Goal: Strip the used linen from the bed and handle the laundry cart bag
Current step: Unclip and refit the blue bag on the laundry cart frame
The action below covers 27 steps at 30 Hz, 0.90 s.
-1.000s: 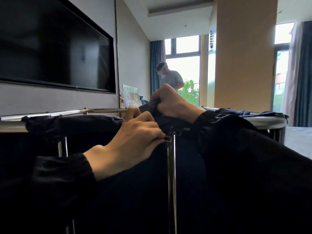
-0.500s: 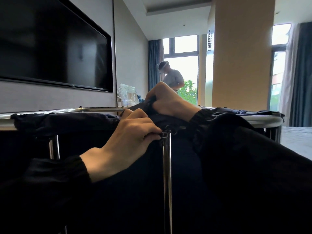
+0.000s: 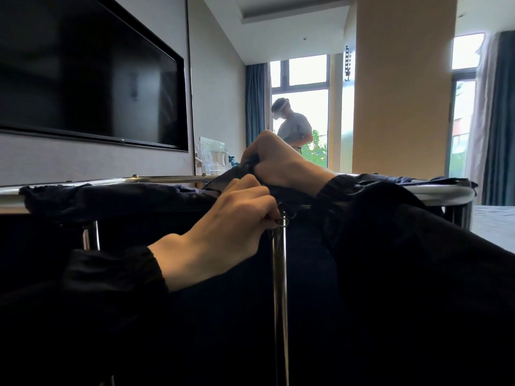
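A dark navy laundry cart bag [image 3: 117,199] hangs over the chrome cart frame [image 3: 156,179] across the middle of the head view. My left hand [image 3: 231,224] is closed at the top of a vertical chrome post [image 3: 278,288], pinching a small metal ring on the bag's edge. Just behind it, my right hand [image 3: 281,162] is clenched on a bunched fold of the bag's rim, lifted slightly above the frame. Both black sleeves fill the foreground and hide the bag's lower part. The bed [image 3: 493,224] shows only as a pale corner at the right.
A large wall-mounted television [image 3: 92,76] is on the left. Another person [image 3: 292,126] stands by the far window. A wide tan pillar [image 3: 401,87] rises behind the cart. Blue curtains [image 3: 501,121] hang at the right, and a clear rack [image 3: 211,157] sits behind the frame.
The view has shifted slightly. Both hands stay gripped on the bag at the post, with only small finger movement at the ring. The person at the window has bent their head further down.
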Each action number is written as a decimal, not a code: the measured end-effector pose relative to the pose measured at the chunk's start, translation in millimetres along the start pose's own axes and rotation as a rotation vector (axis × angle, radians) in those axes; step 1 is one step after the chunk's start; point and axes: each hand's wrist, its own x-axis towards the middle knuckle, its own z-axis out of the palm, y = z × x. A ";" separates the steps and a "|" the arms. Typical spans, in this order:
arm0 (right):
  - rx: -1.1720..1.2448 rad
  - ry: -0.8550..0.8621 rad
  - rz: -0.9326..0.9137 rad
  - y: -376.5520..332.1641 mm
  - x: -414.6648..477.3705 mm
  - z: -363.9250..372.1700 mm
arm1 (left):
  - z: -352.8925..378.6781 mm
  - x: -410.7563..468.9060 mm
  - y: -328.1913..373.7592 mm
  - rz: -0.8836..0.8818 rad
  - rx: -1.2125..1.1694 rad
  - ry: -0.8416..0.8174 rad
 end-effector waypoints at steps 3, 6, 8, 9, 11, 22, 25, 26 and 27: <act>-0.001 -0.008 0.010 -2.1 -2.2 -0.9 | -11.8 5.1 2.2 -0.092 -0.029 -0.108; 0.001 0.001 0.005 -0.8 -2.4 -1.0 | -21.4 13.1 3.7 -0.078 0.048 -0.188; 0.002 0.000 0.005 0.3 -1.8 -1.1 | -26.3 16.5 4.0 0.015 0.118 -0.252; -0.001 -0.004 0.006 0.5 -1.5 -1.0 | -28.6 17.6 3.9 0.037 0.129 -0.287; -0.005 -0.008 0.007 0.2 -1.4 -0.5 | -34.1 20.7 2.3 0.032 0.108 -0.337; 0.044 -0.035 0.030 -5.6 -6.7 -3.0 | -42.0 24.2 -3.2 0.046 0.019 -0.398; 0.055 -0.031 0.020 -8.7 -8.4 -3.9 | -35.2 22.8 -1.6 0.100 0.058 -0.313; 0.066 -0.033 0.018 -10.0 -9.3 -4.5 | -32.7 21.1 -1.1 0.111 0.065 -0.285; 0.076 -0.033 0.020 -11.2 -10.2 -5.0 | -30.5 19.3 -1.0 0.119 0.066 -0.259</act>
